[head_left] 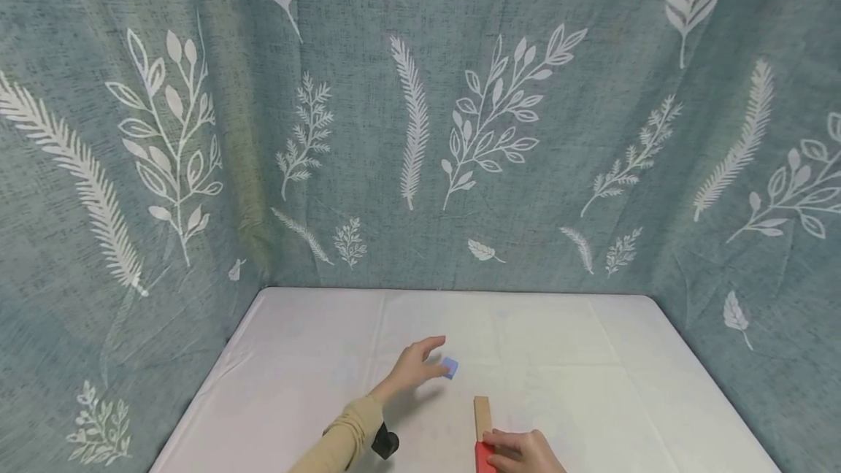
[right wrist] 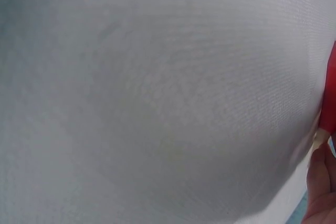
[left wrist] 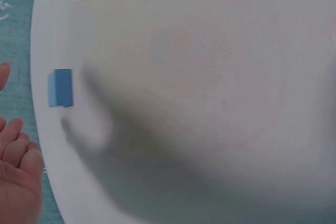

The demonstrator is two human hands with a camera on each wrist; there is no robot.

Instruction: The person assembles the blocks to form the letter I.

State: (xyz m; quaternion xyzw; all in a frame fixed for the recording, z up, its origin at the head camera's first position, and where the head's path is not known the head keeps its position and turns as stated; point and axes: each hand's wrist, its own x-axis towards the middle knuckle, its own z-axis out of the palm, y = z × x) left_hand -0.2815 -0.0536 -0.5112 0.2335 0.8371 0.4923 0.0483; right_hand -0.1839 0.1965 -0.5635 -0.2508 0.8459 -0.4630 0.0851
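Note:
A small blue block [head_left: 450, 368] stands on the white table, and my left hand [head_left: 414, 368] hovers just left of it, thumb and fingers spread. In the left wrist view a gap separates that hand [left wrist: 20, 179] from the blue block [left wrist: 63, 88]. At the front, my right hand [head_left: 525, 451] pinches a red block [head_left: 483, 457] beside its joint with a long plain wooden block [head_left: 482, 414]. Both lie end to end in one line. The right wrist view catches only the red block's edge [right wrist: 329, 95] and part of the fingers [right wrist: 319, 174].
A white cloth covers the table [head_left: 591, 378], with faint creases. Green-grey curtains [head_left: 368, 166] with white leaf prints hang around its back and sides. A black wrist camera [head_left: 386, 444] sits at my left wrist, below a tan sleeve [head_left: 348, 433].

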